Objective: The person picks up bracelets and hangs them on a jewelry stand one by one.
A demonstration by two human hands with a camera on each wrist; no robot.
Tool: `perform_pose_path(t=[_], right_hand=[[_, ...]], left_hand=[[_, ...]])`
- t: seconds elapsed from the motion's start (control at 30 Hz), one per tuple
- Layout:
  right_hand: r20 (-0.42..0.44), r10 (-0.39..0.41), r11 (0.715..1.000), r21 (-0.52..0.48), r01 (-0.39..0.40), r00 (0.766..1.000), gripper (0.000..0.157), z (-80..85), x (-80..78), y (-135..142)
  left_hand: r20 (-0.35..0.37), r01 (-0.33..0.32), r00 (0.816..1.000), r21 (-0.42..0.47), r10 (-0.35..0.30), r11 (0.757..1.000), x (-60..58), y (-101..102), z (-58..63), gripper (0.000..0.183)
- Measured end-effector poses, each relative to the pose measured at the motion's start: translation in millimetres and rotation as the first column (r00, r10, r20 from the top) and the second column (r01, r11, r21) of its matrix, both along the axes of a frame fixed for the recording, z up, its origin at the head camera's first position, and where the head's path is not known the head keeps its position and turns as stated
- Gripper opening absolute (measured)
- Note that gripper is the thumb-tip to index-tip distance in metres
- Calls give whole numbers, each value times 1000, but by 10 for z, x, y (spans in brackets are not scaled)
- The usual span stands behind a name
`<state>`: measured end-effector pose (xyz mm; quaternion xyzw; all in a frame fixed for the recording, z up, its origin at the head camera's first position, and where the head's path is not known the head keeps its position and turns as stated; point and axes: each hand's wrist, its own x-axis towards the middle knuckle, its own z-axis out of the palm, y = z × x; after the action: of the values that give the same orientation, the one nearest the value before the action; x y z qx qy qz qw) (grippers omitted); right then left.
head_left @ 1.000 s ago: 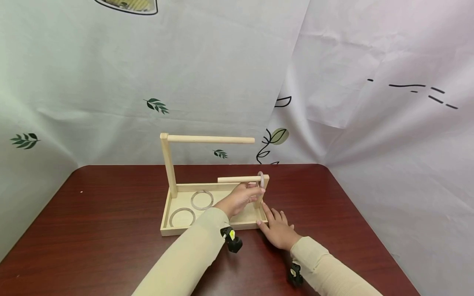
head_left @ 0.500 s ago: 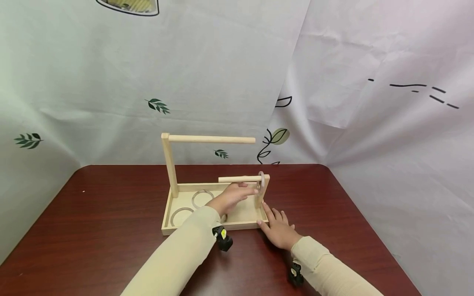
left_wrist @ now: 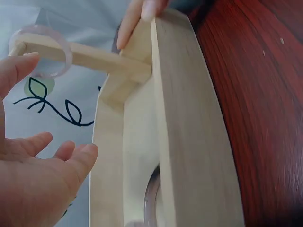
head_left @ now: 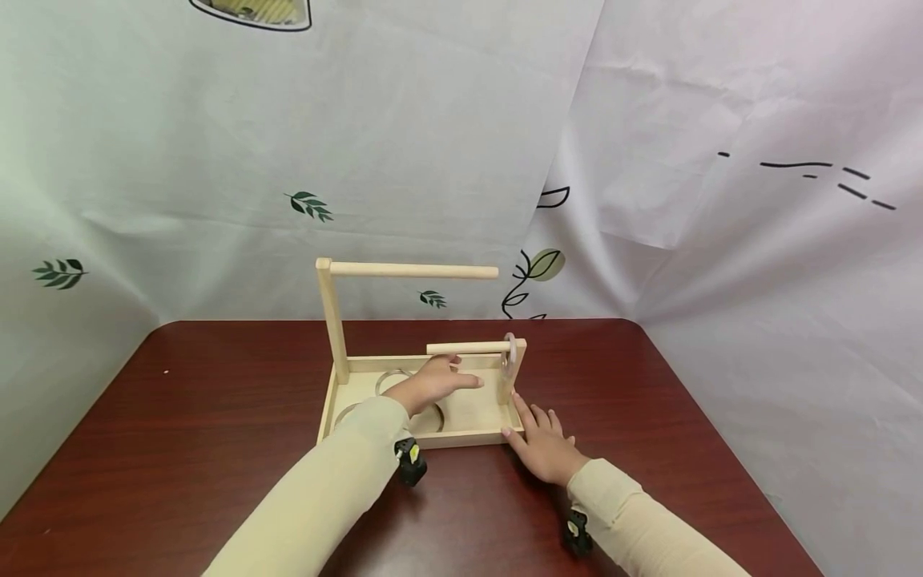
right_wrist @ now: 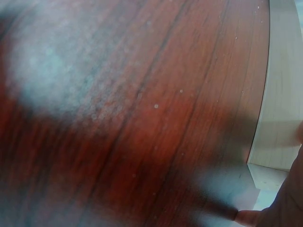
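Observation:
A translucent ring [head_left: 509, 357] hangs on the short lower peg [head_left: 467, 348] of a pale wooden stand, close to its right post. My left hand [head_left: 433, 383] is over the tray [head_left: 470, 438] with fingers spread and nothing held. In the left wrist view the hand [left_wrist: 45, 175] is apart from the hanging ring [left_wrist: 68, 56]. Inside the tray lie more rings, one [head_left: 438, 418] partly under my left wrist and others half hidden by the forearm. My right hand [head_left: 546, 450] rests against the tray's right end, fingers extended.
A tall post [head_left: 332, 324] at the tray's left carries a longer upper peg [head_left: 414, 271]. Everything stands on a dark red wooden table [head_left: 238, 385]. Behind it hangs a white printed cloth [head_left: 433, 160].
My left hand has let go of the ring on the lower peg and drawn back to the left across the tray. My right hand has stayed in place.

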<state>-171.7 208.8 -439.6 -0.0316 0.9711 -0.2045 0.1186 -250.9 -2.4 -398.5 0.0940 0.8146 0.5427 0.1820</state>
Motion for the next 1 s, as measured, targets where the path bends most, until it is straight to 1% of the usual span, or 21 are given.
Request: perform_pose_path(t=[0.1, 0.23, 0.4, 0.47, 0.57, 0.6, 0.7, 0.8, 1.0], right_hand=[[-3, 0, 1000, 2, 0, 1000, 66, 8, 2, -2], [-3, 0, 1000, 3, 0, 1000, 66, 12, 3, -1], [-3, -3, 1000, 5, 3, 1000, 66, -4, 0, 5], [-4, -3, 1000, 4, 3, 1000, 67, -8, 0, 4], [-5, -4, 1000, 1, 4, 1000, 67, -10, 1, 3], [-6, -4, 1000, 0, 4, 1000, 67, -9, 1, 3], [-5, -4, 1000, -1, 4, 1000, 68, -4, 4, 2], [-6, -4, 1000, -3, 4, 1000, 67, -1, 7, 1], [-8, -2, 1000, -7, 2, 1000, 68, 0, 16, 1]], left_hand=[[-19, 10, 1000, -31, -10, 999, -10, -53, 2, 80], [-46, 33, 998, -113, -38, 993, -10, -131, 17, 83], [-66, 59, 995, -218, -75, 974, 1, -224, 57, 84], [-84, 74, 991, -262, -99, 962, 2, -261, 67, 84], [-129, 99, 981, -315, -146, 944, 6, -316, 80, 85], [-153, 107, 974, -338, -167, 935, 8, -335, 85, 86], [-213, 130, 952, -369, -220, 920, 13, -390, 100, 87], [-241, 146, 936, -398, -257, 906, 15, -440, 117, 87], [-222, 162, 934, -435, -279, 886, 34, -502, 132, 87]])
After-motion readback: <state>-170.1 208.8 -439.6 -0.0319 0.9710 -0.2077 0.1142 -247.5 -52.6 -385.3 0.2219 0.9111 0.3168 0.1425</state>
